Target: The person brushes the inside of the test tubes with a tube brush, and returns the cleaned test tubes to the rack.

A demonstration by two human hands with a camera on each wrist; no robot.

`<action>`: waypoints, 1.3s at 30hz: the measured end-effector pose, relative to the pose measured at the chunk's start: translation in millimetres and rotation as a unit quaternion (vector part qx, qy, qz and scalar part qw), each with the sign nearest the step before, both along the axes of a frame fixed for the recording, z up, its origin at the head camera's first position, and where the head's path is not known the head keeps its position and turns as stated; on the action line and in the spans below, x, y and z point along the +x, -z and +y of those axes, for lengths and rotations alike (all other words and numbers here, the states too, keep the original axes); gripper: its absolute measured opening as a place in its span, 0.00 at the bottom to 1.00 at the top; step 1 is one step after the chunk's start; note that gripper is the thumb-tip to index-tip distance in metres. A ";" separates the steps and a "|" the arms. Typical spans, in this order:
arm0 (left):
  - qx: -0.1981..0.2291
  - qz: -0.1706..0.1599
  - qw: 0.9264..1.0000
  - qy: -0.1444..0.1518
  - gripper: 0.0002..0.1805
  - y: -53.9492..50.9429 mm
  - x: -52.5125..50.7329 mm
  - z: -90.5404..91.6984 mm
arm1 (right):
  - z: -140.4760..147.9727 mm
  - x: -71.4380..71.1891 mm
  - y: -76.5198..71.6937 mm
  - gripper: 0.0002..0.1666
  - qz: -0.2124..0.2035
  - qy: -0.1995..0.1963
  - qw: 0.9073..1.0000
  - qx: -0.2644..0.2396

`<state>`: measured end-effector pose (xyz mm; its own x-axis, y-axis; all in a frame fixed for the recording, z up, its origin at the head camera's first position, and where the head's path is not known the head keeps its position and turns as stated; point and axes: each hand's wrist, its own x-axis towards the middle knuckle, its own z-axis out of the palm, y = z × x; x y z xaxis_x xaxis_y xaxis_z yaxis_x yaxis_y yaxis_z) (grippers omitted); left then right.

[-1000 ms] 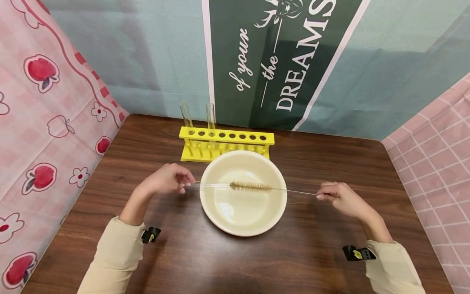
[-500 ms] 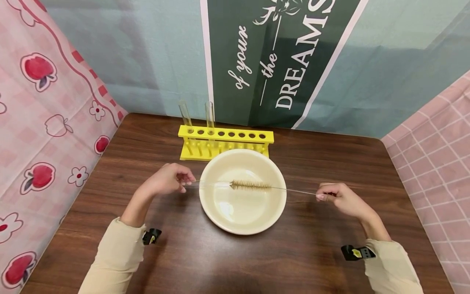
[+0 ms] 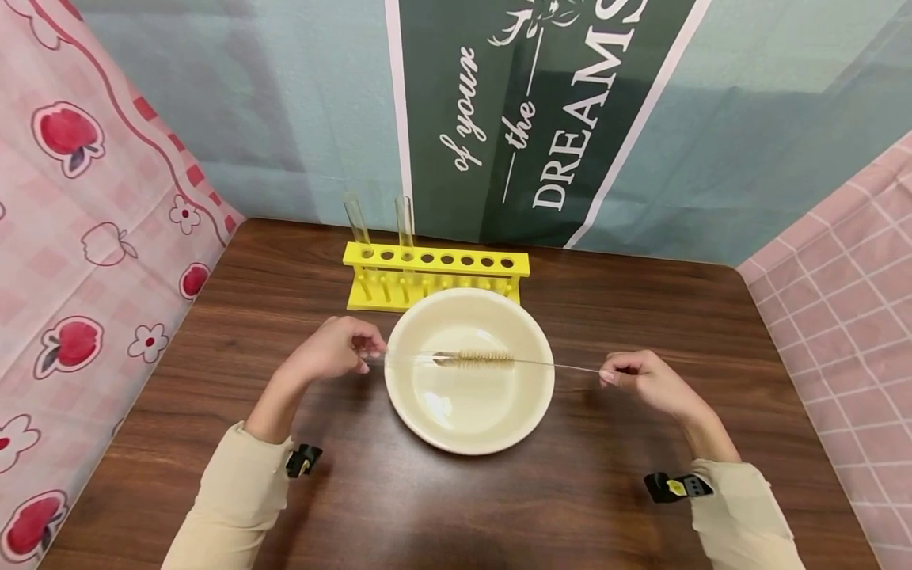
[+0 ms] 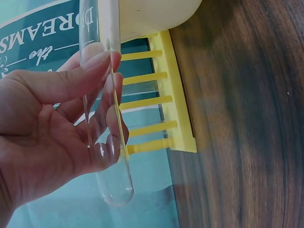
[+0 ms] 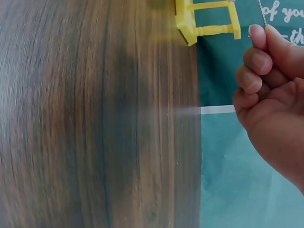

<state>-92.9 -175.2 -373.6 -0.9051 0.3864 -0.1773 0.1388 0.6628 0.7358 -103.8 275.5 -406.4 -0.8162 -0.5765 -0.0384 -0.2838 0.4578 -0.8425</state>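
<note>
My left hand holds a clear glass test tube between thumb and fingers, its rounded end toward the palm side in the left wrist view. The tube lies roughly level over the left part of a cream basin. Thumb and forefinger of my right hand pinch the thin twisted wire of a test tube brush; in the right wrist view only a bit of wire shows. Above the basin the tan bristles line up with the tube, and their pointed left tip appears squeezed inside its mouth.
Behind the basin stands a yellow test tube rack, partly hidden by the basin's rim. Two glass tubes stand in its left holes. A dark wooden table lies under everything, with fabric backdrops around it.
My right hand has moved left with the brush, and the bristle tip now sits further left and looks narrowed. My left hand, holding the test tube, has shifted slightly right.
</note>
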 end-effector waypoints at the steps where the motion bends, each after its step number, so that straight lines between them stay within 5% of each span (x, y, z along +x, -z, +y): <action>1: -0.001 -0.001 1.000 -0.006 0.18 -0.2 0.4 0.6 | -0.4 -0.3 -0.3 0.10 -0.013 0.014 1.000 0.002; 7: 0.002 0.007 1.000 -0.025 0.17 0.1 3.3 2.0 | -3.7 -3.4 1.7 0.12 -0.118 0.085 0.989 -0.019; 16: -0.006 0.033 0.999 -0.038 0.16 2.3 6.1 3.5 | -11.7 1.5 4.6 0.11 -0.237 0.124 0.955 -0.127; 22: -0.001 0.034 0.999 -0.042 0.17 3.3 7.1 6.0 | -15.3 3.4 6.9 0.19 -0.263 0.110 0.938 -0.198; 33: -0.019 0.072 0.995 -0.060 0.18 5.0 9.7 11.5 | -29.8 2.5 -1.4 0.19 -0.282 0.114 0.928 -0.216; 39: -0.017 0.096 0.993 -0.066 0.20 6.6 11.3 15.6 | -37.0 2.8 -2.8 0.20 -0.277 0.108 0.929 -0.219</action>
<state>-81.5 -159.6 -380.2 -0.9661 0.2582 -0.0070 0.1846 0.7092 0.6804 -101.0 238.4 -403.6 -0.8396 -0.4608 -0.2877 0.3078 0.0328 -0.9509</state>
